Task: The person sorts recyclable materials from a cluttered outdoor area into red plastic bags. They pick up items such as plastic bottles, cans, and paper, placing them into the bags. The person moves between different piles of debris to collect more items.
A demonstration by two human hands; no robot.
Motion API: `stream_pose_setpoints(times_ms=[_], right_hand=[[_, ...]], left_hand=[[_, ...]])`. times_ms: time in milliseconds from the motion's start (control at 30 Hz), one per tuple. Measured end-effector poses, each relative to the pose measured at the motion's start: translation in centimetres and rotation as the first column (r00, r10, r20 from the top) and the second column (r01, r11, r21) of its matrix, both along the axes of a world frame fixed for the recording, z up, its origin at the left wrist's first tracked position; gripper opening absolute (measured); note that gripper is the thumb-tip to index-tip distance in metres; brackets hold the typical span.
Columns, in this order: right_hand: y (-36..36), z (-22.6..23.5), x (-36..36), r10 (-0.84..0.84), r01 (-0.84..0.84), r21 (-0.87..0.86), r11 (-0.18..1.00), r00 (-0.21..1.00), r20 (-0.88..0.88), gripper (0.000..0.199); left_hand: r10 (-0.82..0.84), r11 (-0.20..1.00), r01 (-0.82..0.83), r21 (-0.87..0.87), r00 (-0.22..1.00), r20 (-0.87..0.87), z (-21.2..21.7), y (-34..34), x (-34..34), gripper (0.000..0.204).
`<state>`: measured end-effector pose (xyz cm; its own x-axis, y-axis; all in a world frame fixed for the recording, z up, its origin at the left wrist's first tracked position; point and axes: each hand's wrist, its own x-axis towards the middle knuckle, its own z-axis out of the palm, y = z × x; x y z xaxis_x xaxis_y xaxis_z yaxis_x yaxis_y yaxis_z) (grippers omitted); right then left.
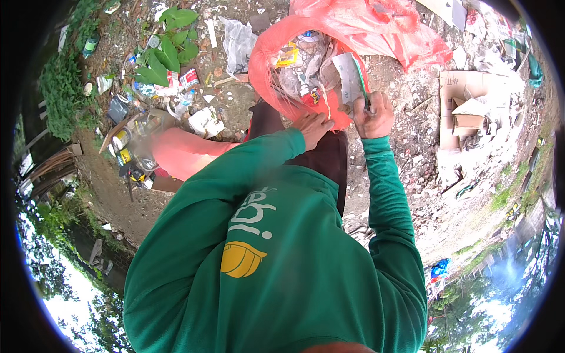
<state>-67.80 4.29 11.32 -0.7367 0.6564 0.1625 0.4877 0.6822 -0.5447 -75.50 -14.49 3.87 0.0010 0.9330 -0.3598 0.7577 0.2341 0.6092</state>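
Observation:
A pink-red plastic bag (276, 105) stands open in front of me, with mixed litter, crumpled clear plastic (291, 76) and a yellow wrapper (287, 55) inside. My left hand (313, 127) is closed on the bag's near rim, beside a thin pale strip (325, 101). At the right side of the mouth, my right hand (375, 115) has its fingers curled round the lower end of a flat white-and-green piece of packaging (349, 77), which tilts over the opening. Whether the right fingers also grip the bag is hidden.
More pink plastic (191, 152) lies by my left arm. Bottles and cans (123, 141) lie at the left, near a leafy plant (168, 50). A clear plastic sheet (237, 47) lies beyond the bag. An opened cardboard box (456, 97) sits on the rubble at right.

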Motion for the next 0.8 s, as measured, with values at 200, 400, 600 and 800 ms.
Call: stream_pose_setpoints(times_ms=[200,400,600,800], right_hand=[[2.1,5.7,-1.0,-0.08,0.079,-0.012,0.997,0.996,-0.047,0.018],[2.7,4.7,-3.4,0.036,-0.039,0.025,0.999,0.995,0.096,0.017],[3.1,4.1,-6.6,-0.032,0.077,-0.102,0.992,0.921,0.387,0.028],[7.4,-1.3,-8.1,-0.062,0.2,-0.171,0.965,0.805,0.591,0.034]], left_hand=[[0.033,0.999,-0.034,-0.016,0.999,-0.028,0.5,-0.1,0.4,0.064],[0.046,0.998,-0.046,-0.053,0.999,-0.002,0.7,-0.4,0.2,0.059],[0.092,0.991,-0.087,-0.103,0.995,0.047,1.2,-1.6,0.4,0.048],[0.113,0.989,-0.106,-0.106,0.992,0.06,1.4,-1.6,-0.3,0.044]])
